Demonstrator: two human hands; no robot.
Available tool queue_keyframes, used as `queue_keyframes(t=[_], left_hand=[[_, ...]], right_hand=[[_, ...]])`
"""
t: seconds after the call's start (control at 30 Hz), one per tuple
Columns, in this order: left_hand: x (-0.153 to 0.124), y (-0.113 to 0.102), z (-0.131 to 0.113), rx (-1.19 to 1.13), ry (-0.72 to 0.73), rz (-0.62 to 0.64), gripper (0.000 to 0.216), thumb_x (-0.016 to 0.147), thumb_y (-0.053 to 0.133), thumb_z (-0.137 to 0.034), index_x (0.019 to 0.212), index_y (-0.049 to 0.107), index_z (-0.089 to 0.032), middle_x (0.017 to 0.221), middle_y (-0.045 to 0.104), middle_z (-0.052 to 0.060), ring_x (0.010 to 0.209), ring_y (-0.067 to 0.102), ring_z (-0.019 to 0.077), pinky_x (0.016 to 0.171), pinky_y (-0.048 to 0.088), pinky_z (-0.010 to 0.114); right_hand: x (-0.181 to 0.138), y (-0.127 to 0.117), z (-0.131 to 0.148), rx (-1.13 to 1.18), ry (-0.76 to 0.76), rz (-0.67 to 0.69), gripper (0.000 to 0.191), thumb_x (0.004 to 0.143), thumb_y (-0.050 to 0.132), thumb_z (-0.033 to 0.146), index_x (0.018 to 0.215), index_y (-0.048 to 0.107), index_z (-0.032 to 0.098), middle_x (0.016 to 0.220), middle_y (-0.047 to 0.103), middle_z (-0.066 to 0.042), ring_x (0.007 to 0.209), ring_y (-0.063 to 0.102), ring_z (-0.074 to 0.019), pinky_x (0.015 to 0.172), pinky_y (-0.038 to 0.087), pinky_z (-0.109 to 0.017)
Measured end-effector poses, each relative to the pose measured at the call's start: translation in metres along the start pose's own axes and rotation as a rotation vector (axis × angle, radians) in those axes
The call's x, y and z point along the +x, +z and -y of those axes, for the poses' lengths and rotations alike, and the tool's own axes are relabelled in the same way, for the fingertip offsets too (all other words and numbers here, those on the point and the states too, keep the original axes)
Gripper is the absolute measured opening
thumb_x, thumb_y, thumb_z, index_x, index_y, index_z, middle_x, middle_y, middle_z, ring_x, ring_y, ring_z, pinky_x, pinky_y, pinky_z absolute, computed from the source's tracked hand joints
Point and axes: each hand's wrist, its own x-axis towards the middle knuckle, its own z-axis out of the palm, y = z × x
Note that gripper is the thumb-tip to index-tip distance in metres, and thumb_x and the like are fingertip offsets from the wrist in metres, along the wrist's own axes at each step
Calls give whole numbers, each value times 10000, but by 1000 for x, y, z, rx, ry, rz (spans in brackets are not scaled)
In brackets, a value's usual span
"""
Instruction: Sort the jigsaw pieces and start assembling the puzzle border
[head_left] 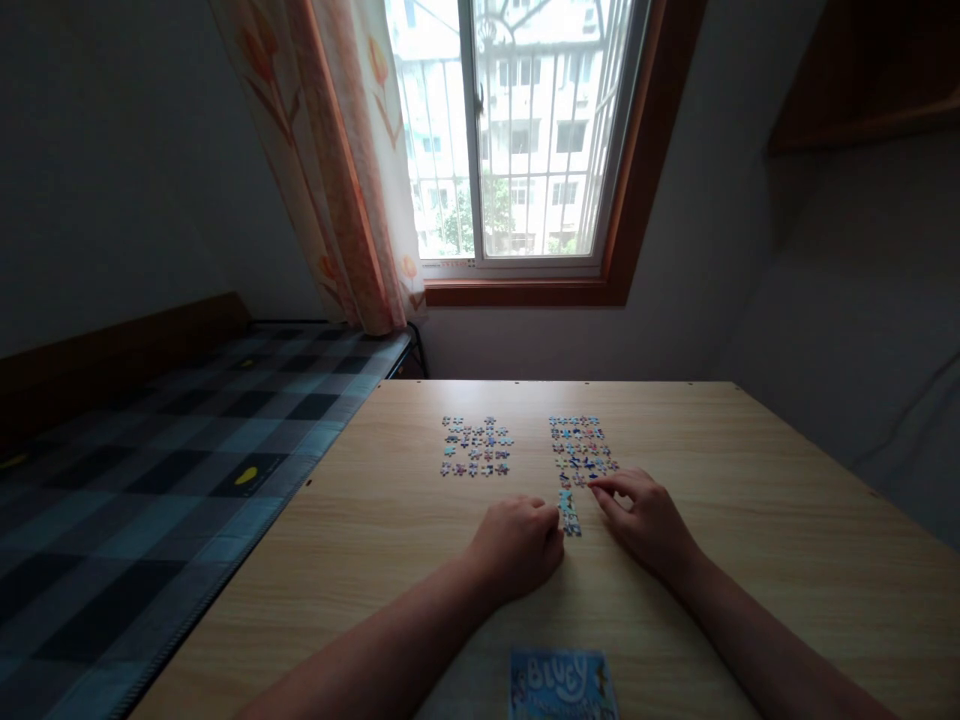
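My left hand (519,545) rests on the table with its fingers curled into a closed shape; whatever may be inside them is hidden. Its knuckles lie right beside a narrow strip of joined puzzle pieces (569,512). On the other side of that strip, my right hand (641,512) has thumb and forefinger pinched together at a small jigsaw piece (592,482). This is at the near edge of a block of loose puzzle pieces (577,440) laid in rows. A second group of loose pieces (476,440) lies farther left, also in rough rows.
A blue box or card marked "BLUEY" (562,685) lies at the table's near side, between my forearms. The pale wooden table (360,560) borders a bed with a checked cover (210,500) on the left. Beyond stand a window (525,140) and a flowered curtain (337,170).
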Motion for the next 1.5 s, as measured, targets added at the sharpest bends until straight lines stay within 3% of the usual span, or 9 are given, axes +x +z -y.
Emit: queue_keyframes(t=[0.47,0.77,1.5], left_hand=[[-1,1,1,38,26,20,276,889,482,-274,726,682,-177,786,689,62,716,645,193,672,489,307],[0,2,3,43,26,59,225,847,493,-192,738,689,-174,809,693,70,709,639,194,679,503,309],[0,-2,1,29,25,83,223,829,502,-191,727,700,-170,793,698,81,694,645,201,660,495,311]], right_hand=[[0,-1,1,-1,2,8,190,886,593,290,877,771,222,878,751,-69,896,650,-250,838,503,-398],[0,-2,3,1,11,8,186,888,591,277,882,769,221,891,750,-78,902,646,-257,830,507,-408],[0,-1,1,-4,3,7,172,880,604,268,894,771,231,898,753,-67,903,656,-252,834,511,-400]])
